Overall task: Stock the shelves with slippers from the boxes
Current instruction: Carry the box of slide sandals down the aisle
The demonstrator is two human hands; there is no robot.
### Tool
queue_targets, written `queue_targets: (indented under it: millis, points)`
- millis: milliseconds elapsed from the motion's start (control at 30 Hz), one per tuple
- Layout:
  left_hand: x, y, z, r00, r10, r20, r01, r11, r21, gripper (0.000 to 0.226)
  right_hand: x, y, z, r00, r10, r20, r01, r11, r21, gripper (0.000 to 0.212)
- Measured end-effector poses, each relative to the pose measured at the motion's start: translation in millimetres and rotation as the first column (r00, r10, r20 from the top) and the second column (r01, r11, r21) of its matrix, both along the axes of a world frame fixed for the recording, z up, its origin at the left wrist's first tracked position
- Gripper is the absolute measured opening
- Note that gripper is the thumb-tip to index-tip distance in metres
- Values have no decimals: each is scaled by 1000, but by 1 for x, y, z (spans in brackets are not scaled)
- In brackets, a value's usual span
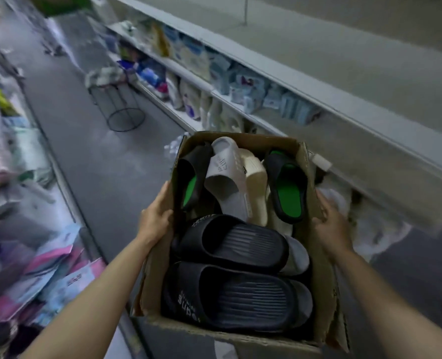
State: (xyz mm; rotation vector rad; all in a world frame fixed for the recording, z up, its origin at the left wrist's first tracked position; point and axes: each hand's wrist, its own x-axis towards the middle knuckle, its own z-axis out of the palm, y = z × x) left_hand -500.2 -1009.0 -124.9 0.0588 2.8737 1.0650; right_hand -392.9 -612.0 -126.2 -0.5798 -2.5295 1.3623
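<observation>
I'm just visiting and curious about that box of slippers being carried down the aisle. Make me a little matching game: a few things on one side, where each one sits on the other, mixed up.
Things:
1. two black ribbed slippers
2. black slipper with green insole
3. pale grey slipper
4. black wire stand

Places:
A. far right of the brown cardboard box
B. on the aisle floor, ahead to the left
C. near end of the box, closest to the person
D. far middle of the box

Pairs: 1-C, 2-A, 3-D, 4-B

The left hand and right hand hold the box sides.
</observation>
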Motion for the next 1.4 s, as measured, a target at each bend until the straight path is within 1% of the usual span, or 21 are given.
queue_targets:
  millis: [67,233,367,467,533,600,733,867,933,1033,1167,1333,1400]
  points:
    - [-15,-20,0,998,57,7,-57,998,26,85,-35,-15,3,999,40,-3,-40,999,5,76]
    - [-56,-56,-1,984,176,-2,-175,984,35,84,-119,-47,3,992,125,30,-122,989,-88,78]
    - [-89,-76,-2,965,261,-3,-260,960,101,82,-191,-67,1,982,188,37,-182,976,-117,79]
    - [-116,-87,2,947,322,-2,-321,944,79,79,-244,-84,3,970,240,32,-234,962,-139,77]
    - [-135,-96,3,929,371,0,-370,927,52,78,-278,-95,4,956,291,30,-284,949,-133,74]
    - [-158,-106,1,921,390,-12,-388,919,69,79,-315,-104,5,941,338,21,-333,935,-125,73]
    - [-197,-125,-1,892,450,-30,-446,890,98,78,-383,-130,11,916,401,30,-399,916,-47,72]
    - [-238,-158,-3,854,519,-37,-519,855,8,80,-452,-169,20,879,476,15,-476,879,-23,73]
    - [-261,-180,-7,833,553,-20,-553,833,10,80,-487,-191,18,859,512,8,-512,858,-38,75]
    - [-298,-210,-6,820,571,-35,-572,820,-25,79,-538,-228,17,839,543,-11,-542,836,-80,77]
    - [-348,-252,0,790,611,-45,-613,787,-77,78,-600,-276,18,824,566,-16,-566,823,-51,77]
    - [-412,-302,6,776,628,-54,-630,777,-19,78,-672,-321,26,817,576,-23,-576,817,-12,73]
    - [-439,-321,3,774,631,-60,-632,775,-3,82,-704,-338,28,809,588,-14,-588,808,-28,75]
